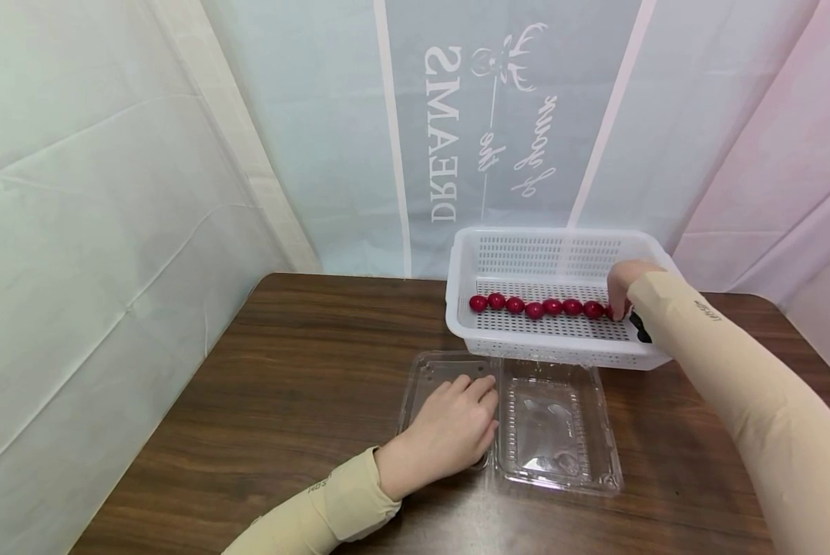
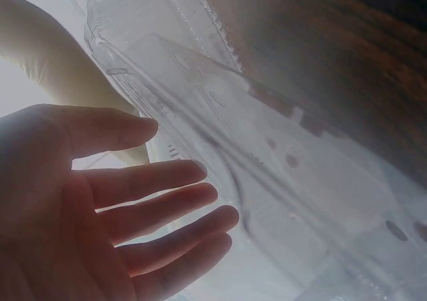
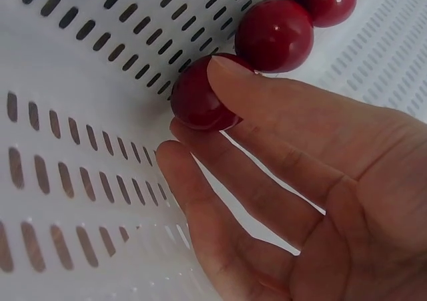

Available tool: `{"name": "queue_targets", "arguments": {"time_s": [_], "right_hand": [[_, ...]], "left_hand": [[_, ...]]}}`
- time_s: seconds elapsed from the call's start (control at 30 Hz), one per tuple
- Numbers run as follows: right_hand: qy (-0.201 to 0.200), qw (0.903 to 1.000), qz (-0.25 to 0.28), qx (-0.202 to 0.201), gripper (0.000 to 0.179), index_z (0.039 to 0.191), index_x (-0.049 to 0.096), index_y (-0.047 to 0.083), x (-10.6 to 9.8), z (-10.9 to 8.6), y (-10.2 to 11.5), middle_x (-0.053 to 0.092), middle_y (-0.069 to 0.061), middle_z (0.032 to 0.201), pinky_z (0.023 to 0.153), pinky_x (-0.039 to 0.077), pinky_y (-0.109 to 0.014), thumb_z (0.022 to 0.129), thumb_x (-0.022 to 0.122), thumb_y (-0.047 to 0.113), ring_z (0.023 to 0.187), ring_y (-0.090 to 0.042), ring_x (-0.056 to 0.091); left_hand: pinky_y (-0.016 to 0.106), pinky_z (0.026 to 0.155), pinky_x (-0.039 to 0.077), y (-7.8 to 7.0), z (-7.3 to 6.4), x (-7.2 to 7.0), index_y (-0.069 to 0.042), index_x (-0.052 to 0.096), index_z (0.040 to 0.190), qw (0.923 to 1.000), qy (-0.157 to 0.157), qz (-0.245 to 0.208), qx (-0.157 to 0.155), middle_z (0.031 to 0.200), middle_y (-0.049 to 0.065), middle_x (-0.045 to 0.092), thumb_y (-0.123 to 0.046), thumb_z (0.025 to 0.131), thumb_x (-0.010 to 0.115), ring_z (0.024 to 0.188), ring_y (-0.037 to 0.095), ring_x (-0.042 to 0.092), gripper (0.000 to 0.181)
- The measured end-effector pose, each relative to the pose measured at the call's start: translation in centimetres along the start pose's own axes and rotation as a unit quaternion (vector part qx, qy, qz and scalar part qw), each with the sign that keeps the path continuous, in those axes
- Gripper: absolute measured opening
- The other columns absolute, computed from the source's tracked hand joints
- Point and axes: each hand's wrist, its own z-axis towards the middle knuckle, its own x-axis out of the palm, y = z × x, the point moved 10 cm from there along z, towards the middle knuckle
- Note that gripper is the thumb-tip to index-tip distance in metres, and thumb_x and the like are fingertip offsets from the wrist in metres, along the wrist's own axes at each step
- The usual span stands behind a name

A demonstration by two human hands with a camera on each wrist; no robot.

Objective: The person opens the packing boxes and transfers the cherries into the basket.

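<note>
In the head view, a row of glossy dark-red balls (image 1: 534,311), perhaps fruit, runs across the floor of a white perforated plastic basket (image 1: 560,356). My right hand (image 1: 626,282) reaches into the basket at the row's right end. There it pinches the end red ball (image 3: 197,97) between thumb and fingers, as the right wrist view shows. A clear plastic clamshell box (image 1: 549,432) lies unfolded in front of the basket. My left hand (image 1: 449,424) is over its left half, palm down, fingers loosely extended and holding nothing; contact is unclear.
The basket stands at the back of the brown wooden table (image 1: 283,378), just behind the clamshell. A grey printed curtain (image 1: 498,139) hangs behind the table, and a pale sheet (image 1: 95,193) borders its left side. Slotted basket walls (image 3: 73,174) surround the right hand.
</note>
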Motion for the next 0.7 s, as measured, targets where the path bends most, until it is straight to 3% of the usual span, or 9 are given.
{"name": "queue_targets", "arguments": {"time_s": [0.3,0.47,0.6,0.7], "right_hand": [[-0.005,0.9992,0.038,0.009,0.028,0.098,0.065,-0.010,0.1,0.0,-0.3,0.068,-0.021,0.097,0.087,0.045,-0.040,0.074,0.072,0.004,0.095,-0.031,0.055],[-0.013,0.9978,0.062,-0.019,0.032,0.095,0.062,-0.011,-0.5,0.1,-0.5,0.065,-0.026,0.094,0.073,0.050,-0.036,0.072,0.073,0.008,0.084,-0.031,0.059],[0.000,0.9934,0.109,-0.039,0.042,0.107,0.057,-0.016,-1.0,0.1,-0.5,0.062,-0.030,0.095,0.067,0.053,-0.032,0.078,0.068,0.013,0.075,-0.029,0.063],[0.010,0.9924,0.110,-0.054,0.050,0.115,0.051,-0.019,-1.7,-0.3,-0.1,0.062,-0.031,0.096,0.069,0.054,-0.032,0.084,0.062,0.018,0.073,-0.026,0.064]], "left_hand": [[0.028,0.068,0.050,0.0,0.1,0.2,-0.011,0.067,0.102,1.0000,0.003,-0.005,0.001,0.119,0.003,0.064,-0.034,0.085,0.064,0.091,0.018,0.061,0.029],[0.028,0.068,0.050,0.1,0.0,0.3,-0.012,0.067,0.102,0.9999,0.006,-0.009,0.000,0.119,0.003,0.064,-0.034,0.084,0.064,0.091,0.018,0.060,0.029],[0.028,0.069,0.050,0.3,0.0,0.2,-0.011,0.067,0.101,0.9999,0.002,-0.014,-0.002,0.118,0.003,0.064,-0.033,0.084,0.064,0.091,0.017,0.061,0.027],[0.027,0.070,0.051,0.6,0.1,-0.1,-0.012,0.068,0.098,0.9994,-0.013,-0.029,-0.010,0.115,0.003,0.066,-0.030,0.085,0.063,0.091,0.016,0.062,0.022]]}}
